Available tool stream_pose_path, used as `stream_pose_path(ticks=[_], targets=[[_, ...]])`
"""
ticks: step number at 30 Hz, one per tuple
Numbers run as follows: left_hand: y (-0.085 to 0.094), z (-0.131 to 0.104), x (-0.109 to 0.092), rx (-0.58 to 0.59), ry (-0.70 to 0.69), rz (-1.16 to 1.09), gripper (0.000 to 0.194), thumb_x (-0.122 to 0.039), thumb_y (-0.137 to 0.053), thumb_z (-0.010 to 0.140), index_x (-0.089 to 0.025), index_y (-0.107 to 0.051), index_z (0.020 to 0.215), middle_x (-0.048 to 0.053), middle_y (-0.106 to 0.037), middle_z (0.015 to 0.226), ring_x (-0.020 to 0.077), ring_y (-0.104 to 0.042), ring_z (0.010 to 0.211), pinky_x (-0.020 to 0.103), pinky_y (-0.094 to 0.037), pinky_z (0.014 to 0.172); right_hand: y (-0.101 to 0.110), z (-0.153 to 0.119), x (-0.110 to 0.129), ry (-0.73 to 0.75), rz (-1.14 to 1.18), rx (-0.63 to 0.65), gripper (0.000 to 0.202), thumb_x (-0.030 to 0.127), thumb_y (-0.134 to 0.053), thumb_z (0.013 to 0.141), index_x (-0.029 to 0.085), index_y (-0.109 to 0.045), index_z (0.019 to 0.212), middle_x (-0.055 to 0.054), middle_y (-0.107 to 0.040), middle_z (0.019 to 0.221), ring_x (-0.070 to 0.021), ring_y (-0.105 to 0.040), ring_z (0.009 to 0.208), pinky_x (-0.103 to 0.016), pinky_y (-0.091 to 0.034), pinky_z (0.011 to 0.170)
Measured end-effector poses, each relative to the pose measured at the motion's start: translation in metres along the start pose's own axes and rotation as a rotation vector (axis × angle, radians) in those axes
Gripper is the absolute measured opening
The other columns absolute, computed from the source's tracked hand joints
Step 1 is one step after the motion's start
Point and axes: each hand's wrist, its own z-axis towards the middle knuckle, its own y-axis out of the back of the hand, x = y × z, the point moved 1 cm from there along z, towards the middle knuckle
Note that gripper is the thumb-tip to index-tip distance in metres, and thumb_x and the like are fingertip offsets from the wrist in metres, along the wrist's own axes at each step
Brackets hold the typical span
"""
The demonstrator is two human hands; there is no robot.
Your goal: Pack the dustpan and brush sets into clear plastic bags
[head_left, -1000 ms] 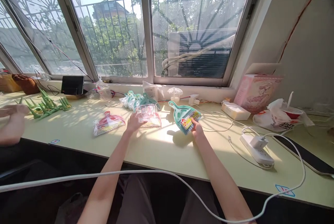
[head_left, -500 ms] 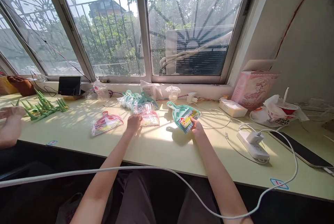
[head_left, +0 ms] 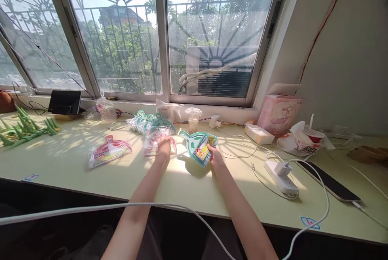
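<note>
My right hand (head_left: 216, 156) grips a small green dustpan (head_left: 191, 146) by its lower right side, above the table. A brush with blue-white bristles and a colourful printed card is nested in the dustpan. My left hand (head_left: 164, 145), fingers closed and pointing away from me, rests over clear plastic bags (head_left: 159, 132) and a pink bagged dustpan set (head_left: 148, 149); what its fingertips pinch is hidden. Farther left lies another pink dustpan set (head_left: 110, 149) in clear plastic. Behind my left hand is a pile of green dustpans (head_left: 141, 120), some in shiny wrap.
A lidded plastic cup (head_left: 193, 120) stands near the window sill. To the right are a white power strip (head_left: 281, 178) with cables, a phone (head_left: 329, 181) and a pink box (head_left: 280, 114). Green spiky pieces (head_left: 26, 128) lie far left. A white cable (head_left: 151, 204) crosses in front.
My left hand has reached farther forward over the bags and the pink set. The right hand still holds the green dustpan, slightly turned. The view has shifted right; the other person's hand at left is gone.
</note>
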Motion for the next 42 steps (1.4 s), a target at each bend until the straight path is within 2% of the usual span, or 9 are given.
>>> stream_pose_path(ticks=[2, 5, 10, 15, 19, 25, 32, 39, 42], targets=[[-0.004, -0.006, -0.001, 0.068, -0.018, 0.01, 0.016, -0.011, -0.057, 0.088, -0.016, -0.072, 0.091, 0.024, -0.073, 0.115, 0.0438, -0.064, 0.129, 0.059, -0.047, 0.113, -0.004, 0.002, -0.007, -0.029, -0.037, -0.037, 0.011, 0.02, -0.076, 0.079, 0.02, -0.069, 0.088, -0.005, -0.078, 0.075, -0.0274, -0.081, 0.084, -0.038, -0.067, 0.078], [-0.008, -0.012, -0.005, 0.155, -0.061, 0.027, 0.018, -0.011, -0.056, 0.089, -0.021, -0.069, 0.084, 0.019, -0.072, 0.116, 0.0357, -0.067, 0.122, 0.047, -0.052, 0.11, -0.008, 0.003, -0.013, -0.027, -0.038, -0.021, 0.013, 0.018, -0.076, 0.078, 0.02, -0.07, 0.089, -0.004, -0.079, 0.077, -0.0255, -0.08, 0.081, -0.036, -0.067, 0.076], [-0.013, -0.013, -0.005, 0.224, -0.092, -0.004, 0.015, -0.02, -0.061, 0.09, -0.021, -0.073, 0.098, 0.02, -0.068, 0.122, 0.0384, -0.063, 0.126, 0.053, -0.046, 0.116, 0.001, 0.008, -0.01, -0.011, 0.006, -0.087, 0.011, 0.018, -0.071, 0.08, 0.02, -0.07, 0.091, -0.005, -0.08, 0.081, -0.0244, -0.081, 0.084, -0.038, -0.067, 0.082], [-0.012, -0.01, 0.001, 0.189, -0.102, -0.154, 0.042, -0.028, -0.065, 0.087, -0.024, -0.071, 0.128, 0.021, -0.064, 0.139, 0.042, -0.051, 0.144, 0.059, -0.036, 0.126, 0.008, 0.013, -0.005, -0.002, 0.0, -0.107, 0.014, 0.014, -0.074, 0.075, 0.02, -0.067, 0.086, -0.004, -0.079, 0.075, -0.0266, -0.081, 0.08, -0.043, -0.067, 0.084], [-0.008, -0.01, -0.001, 0.097, -0.146, -0.229, 0.055, -0.025, -0.056, 0.09, -0.028, -0.065, 0.144, 0.017, -0.066, 0.144, 0.0426, -0.048, 0.149, 0.062, -0.032, 0.129, 0.004, 0.006, 0.0, -0.033, -0.029, -0.08, 0.016, 0.01, -0.073, 0.075, 0.02, -0.068, 0.086, -0.005, -0.078, 0.075, -0.0275, -0.08, 0.08, -0.042, -0.067, 0.082], [-0.008, -0.013, -0.01, 0.02, -0.316, -0.067, 0.068, -0.001, -0.037, 0.088, -0.019, -0.063, 0.149, 0.016, -0.065, 0.149, 0.0324, -0.054, 0.147, 0.054, -0.044, 0.125, -0.006, -0.009, 0.011, 0.017, -0.052, -0.053, 0.012, 0.01, -0.073, 0.08, 0.019, -0.07, 0.087, -0.006, -0.081, 0.083, -0.025, -0.08, 0.086, -0.036, -0.066, 0.083], [-0.011, -0.022, -0.025, 0.021, -0.642, 0.225, 0.076, 0.011, -0.036, 0.082, -0.016, -0.061, 0.149, 0.015, -0.066, 0.148, 0.0261, -0.062, 0.139, 0.044, -0.06, 0.11, -0.006, -0.007, 0.015, 0.082, -0.023, -0.136, 0.016, 0.009, -0.079, 0.075, 0.02, -0.07, 0.082, -0.003, -0.079, 0.078, -0.0224, -0.078, 0.081, -0.03, -0.064, 0.075], [-0.012, -0.024, -0.031, -0.05, -0.665, 0.235, 0.073, 0.012, -0.038, 0.084, -0.018, -0.064, 0.145, 0.014, -0.068, 0.146, 0.0272, -0.063, 0.136, 0.044, -0.059, 0.111, -0.006, -0.006, 0.015, 0.072, 0.024, 0.023, 0.014, 0.011, -0.079, 0.072, 0.017, -0.075, 0.084, -0.004, -0.081, 0.083, -0.0192, -0.076, 0.075, -0.027, -0.061, 0.069], [-0.015, -0.028, -0.035, -0.021, -0.72, 0.199, 0.07, 0.011, -0.039, 0.085, -0.019, -0.066, 0.143, 0.014, -0.068, 0.145, 0.0278, -0.063, 0.136, 0.046, -0.06, 0.109, -0.006, -0.005, 0.014, 0.07, 0.007, 0.03, 0.013, 0.01, -0.079, 0.072, 0.016, -0.074, 0.082, -0.003, -0.08, 0.079, -0.0177, -0.075, 0.071, -0.025, -0.06, 0.065]])
